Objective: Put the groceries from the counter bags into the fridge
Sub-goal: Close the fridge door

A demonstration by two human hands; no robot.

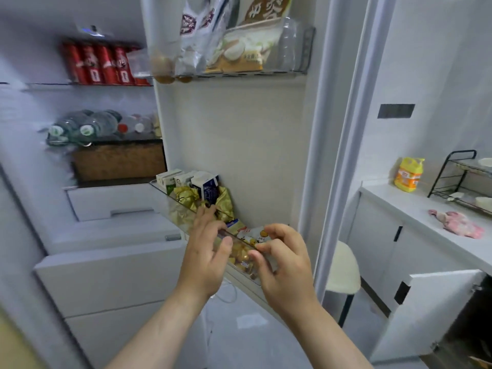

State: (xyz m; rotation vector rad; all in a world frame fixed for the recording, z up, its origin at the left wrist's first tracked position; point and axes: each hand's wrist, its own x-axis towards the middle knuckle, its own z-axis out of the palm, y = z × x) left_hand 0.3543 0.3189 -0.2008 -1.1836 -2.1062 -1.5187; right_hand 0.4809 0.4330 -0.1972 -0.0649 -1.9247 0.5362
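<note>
The left hand [207,251] lay open, its fingers straight and spread against the clear plastic front wall of the lower door bin [183,211]. Inside the bin, right of a crumpled gold foil bag [186,197], sat the yellow-and-white snack packet [253,235]. The right hand [285,262] curled thumb and forefinger at the packet's near edge by the bin's rim; whether they clamped it was unclear. Open floor [250,328] lay below.
</note>
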